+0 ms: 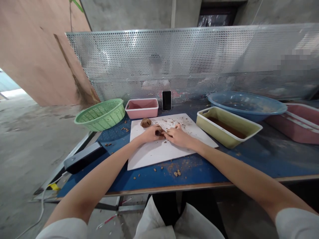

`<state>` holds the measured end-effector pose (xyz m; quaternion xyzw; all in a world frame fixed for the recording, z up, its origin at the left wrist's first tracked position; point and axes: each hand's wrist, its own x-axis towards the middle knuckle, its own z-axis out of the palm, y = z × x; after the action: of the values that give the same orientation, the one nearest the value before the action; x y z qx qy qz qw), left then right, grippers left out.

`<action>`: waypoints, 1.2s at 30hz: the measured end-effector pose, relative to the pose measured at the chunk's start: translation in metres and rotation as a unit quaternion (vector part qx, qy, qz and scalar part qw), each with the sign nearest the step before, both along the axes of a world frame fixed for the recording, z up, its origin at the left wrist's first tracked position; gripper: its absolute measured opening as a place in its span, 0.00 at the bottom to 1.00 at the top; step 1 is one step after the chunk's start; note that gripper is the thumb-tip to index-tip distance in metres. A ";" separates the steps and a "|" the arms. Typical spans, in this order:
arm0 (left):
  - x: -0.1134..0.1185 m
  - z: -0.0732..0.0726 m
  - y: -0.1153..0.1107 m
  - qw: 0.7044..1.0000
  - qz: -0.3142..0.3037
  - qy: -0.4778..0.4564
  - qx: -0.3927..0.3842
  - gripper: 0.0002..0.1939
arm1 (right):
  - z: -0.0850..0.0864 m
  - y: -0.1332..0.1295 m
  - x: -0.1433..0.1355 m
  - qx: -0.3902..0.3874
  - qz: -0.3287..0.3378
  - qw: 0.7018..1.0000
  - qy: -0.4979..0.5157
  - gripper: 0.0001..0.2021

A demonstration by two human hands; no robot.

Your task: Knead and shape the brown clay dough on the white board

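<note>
Both hands meet over the white board [147, 156] at the middle of the table. My left hand [151, 133] curls its fingers around a small, dark brown, clay-like piece [158, 133], mostly hidden by the fingers. From the other side, my right hand [178, 136] presses its closed fingertips against the same piece, close to the board. A rounded, cracked brown lump [146, 122] rests on the board just beyond my left hand. Brown crumbs are scattered over the board, mostly behind and around my right hand.
Behind the board stand a green basket [102, 114], a pink tub [142, 113] and an upright phone [166, 100]. To the right are a yellow-green tub [224, 131] of brown liquid, a blue basin [244, 104] and another pink tub [296, 124]. A dark box [84, 157] lies left.
</note>
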<state>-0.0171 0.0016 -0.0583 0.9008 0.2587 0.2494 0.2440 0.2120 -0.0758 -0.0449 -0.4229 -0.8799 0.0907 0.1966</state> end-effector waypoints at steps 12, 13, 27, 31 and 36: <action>0.000 0.006 -0.004 0.999 0.017 0.029 0.022 0.18 | 0.009 -0.007 0.003 0.102 -0.123 0.986 0.046 0.26; 0.000 0.008 -0.006 0.999 0.016 0.031 0.019 0.18 | 0.009 -0.007 0.003 0.106 -0.136 0.983 0.062 0.26; 0.001 0.014 -0.014 0.998 0.043 0.034 0.000 0.19 | 0.003 0.002 0.010 0.062 -0.119 0.989 0.063 0.20; 0.001 0.015 -0.016 0.999 0.038 0.022 0.009 0.20 | 0.001 0.005 0.015 0.051 -0.101 0.992 0.055 0.09; -0.001 0.014 -0.017 0.998 0.061 0.008 -0.018 0.17 | 0.003 0.005 0.021 0.046 -0.035 0.998 0.008 0.12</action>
<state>-0.0176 -0.0153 -0.0446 0.8806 0.3200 0.2515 0.2426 0.2332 -0.0704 -0.0422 -0.4436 -0.8660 0.0471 0.2261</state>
